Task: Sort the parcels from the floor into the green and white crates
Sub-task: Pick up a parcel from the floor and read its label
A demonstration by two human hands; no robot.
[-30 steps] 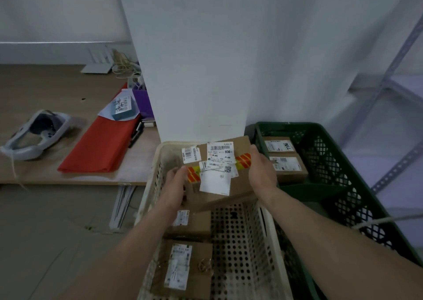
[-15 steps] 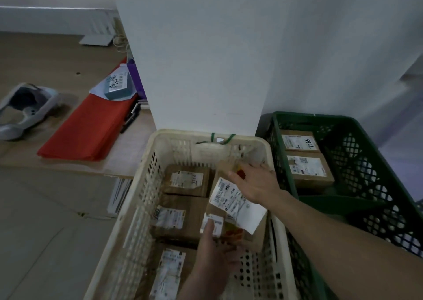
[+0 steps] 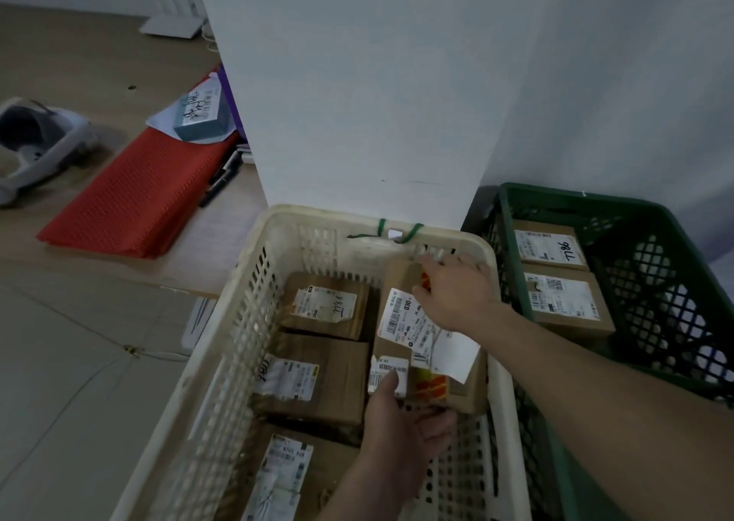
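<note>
A brown cardboard parcel (image 3: 401,282) with white labels and red-yellow tape lies low inside the white crate (image 3: 254,282), along its right wall. My right hand (image 3: 456,290) grips its far end from above. My left hand (image 3: 401,425) holds its near end, thumb on a label and fingers curled underneath. Three other labelled parcels (image 3: 325,306) lie flat in the crate's left half. The green crate (image 3: 516,203) stands to the right and holds two labelled parcels (image 3: 564,302).
A white pillar (image 3: 357,103) rises right behind the white crate. To the left lies a low wooden platform (image 3: 79,63) with a red cloth (image 3: 135,195), a small teal box (image 3: 198,115), pens and a white headset (image 3: 35,143). Grey floor (image 3: 71,361) spreads at the lower left.
The parcel went from held level above the white crate down into its right half, turned lengthwise. Both hands stayed on it. My view dropped and moved closer to the crates.
</note>
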